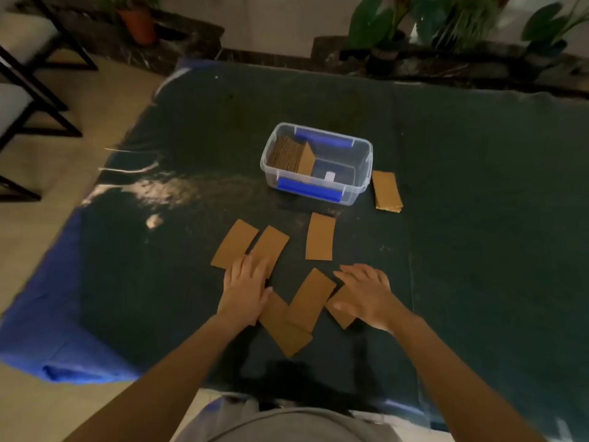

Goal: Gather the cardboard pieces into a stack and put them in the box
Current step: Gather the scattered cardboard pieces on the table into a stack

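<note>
From the head camera, both hands lie flat with fingers spread: the left hand (247,290) on loose cardboard pieces (310,298), the right hand (366,293) on another. Beyond stands the clear box (357,173), partly filled, a small stack (386,191) beside it.

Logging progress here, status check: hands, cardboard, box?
Left hand and right hand flat on loose pieces, no grip yet. Box part filled. Small stack beside it. Nothing in the way.
</note>
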A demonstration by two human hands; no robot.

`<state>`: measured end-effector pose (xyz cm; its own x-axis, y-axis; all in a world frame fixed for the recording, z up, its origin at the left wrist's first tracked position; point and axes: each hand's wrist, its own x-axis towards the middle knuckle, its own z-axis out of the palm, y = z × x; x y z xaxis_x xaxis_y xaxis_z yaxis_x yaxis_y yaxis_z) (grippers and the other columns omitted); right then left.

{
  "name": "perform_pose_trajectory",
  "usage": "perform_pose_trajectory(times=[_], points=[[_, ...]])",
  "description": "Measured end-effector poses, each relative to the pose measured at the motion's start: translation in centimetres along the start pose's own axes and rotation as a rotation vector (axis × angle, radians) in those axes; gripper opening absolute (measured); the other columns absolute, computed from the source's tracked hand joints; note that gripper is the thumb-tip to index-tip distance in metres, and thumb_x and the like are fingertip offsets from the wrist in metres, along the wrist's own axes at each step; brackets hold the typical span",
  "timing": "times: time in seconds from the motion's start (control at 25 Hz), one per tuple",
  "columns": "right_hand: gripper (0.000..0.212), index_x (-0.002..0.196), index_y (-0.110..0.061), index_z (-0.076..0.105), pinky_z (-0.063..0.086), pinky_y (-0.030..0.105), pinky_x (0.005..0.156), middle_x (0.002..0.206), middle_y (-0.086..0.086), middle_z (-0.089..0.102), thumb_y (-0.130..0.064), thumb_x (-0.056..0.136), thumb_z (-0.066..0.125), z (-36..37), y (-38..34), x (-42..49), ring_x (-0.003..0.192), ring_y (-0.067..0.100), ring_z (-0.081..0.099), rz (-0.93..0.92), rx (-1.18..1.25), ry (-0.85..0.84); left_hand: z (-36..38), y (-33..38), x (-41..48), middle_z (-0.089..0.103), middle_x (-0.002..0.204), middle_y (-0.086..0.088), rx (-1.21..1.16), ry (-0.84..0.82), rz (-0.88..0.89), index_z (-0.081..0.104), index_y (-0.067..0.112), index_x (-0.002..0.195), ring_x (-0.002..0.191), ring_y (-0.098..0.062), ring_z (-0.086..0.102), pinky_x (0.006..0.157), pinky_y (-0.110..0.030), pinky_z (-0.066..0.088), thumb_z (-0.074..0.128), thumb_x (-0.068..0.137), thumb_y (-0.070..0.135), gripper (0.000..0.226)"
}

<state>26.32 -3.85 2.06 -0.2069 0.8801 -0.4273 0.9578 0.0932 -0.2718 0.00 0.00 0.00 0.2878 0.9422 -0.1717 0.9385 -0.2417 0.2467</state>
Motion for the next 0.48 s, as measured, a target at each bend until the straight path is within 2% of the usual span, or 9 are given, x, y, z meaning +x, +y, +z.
perform_pose_trajectory(times=[0.08,0.2,0.32,0.4,0.48], points=[[0.066,0.148,-0.026,0.018,0.001,0.051,0.116,0.157,-0.005,0.016,-0.035,0.092,0.051,0.1,0.4,-0.1,0.145,0.020,0.004,0.054,-0.117,-0.052,0.1,-0.4,-0.3,0.020,0.151,-0.014,-0.016,-0.023,-0.081,0.018,0.020,0.142,0.135,-0.033,0.020,0.107,-0.049,0.027,0.057,0.085,0.033,0.070],[0.067,0.146,-0.024,0.024,0.005,0.055,0.115,0.153,0.000,0.024,-0.025,0.088,0.058,0.5,1.1,-0.2,0.142,0.023,0.014,0.090,-0.187,-0.058,0.3,-0.8,-0.8,0.030,0.141,-0.017,-0.072,-0.042,-0.249,0.017,0.019,0.141,0.127,-0.035,0.030,0.101,-0.049,0.035,0.066,0.079,0.031,0.080],[0.065,0.139,-0.025,0.034,0.014,0.051,0.113,0.143,0.000,0.035,-0.027,0.082,0.064,0.2,1.2,0.2,0.132,0.025,0.027,0.072,-0.210,-0.013,-0.1,-1.0,-0.4,0.036,0.133,-0.020,-0.194,-0.067,-0.415,0.019,0.014,0.138,0.121,-0.037,0.036,0.096,-0.050,0.039,0.072,0.074,0.030,0.085],[0.065,0.133,-0.025,0.039,0.020,0.048,0.110,0.137,0.000,0.038,-0.034,0.076,0.069,-0.5,1.4,0.7,0.127,0.025,0.030,0.069,-0.219,-0.036,-0.4,-1.3,0.0,0.043,0.131,-0.021,-0.320,-0.075,-0.452,0.018,0.013,0.140,0.119,-0.037,0.042,0.095,-0.049,0.041,0.072,0.075,0.023,0.085],[0.065,0.126,-0.020,0.042,0.024,0.045,0.107,0.132,0.001,0.039,-0.040,0.071,0.071,-1.3,1.4,1.4,0.123,0.025,0.032,0.068,-0.275,-0.080,-0.8,-1.6,0.0,0.049,0.128,-0.021,-0.507,-0.045,-0.450,0.020,0.015,0.140,0.113,-0.036,0.052,0.088,-0.045,0.047,0.065,0.081,0.013,0.074]])
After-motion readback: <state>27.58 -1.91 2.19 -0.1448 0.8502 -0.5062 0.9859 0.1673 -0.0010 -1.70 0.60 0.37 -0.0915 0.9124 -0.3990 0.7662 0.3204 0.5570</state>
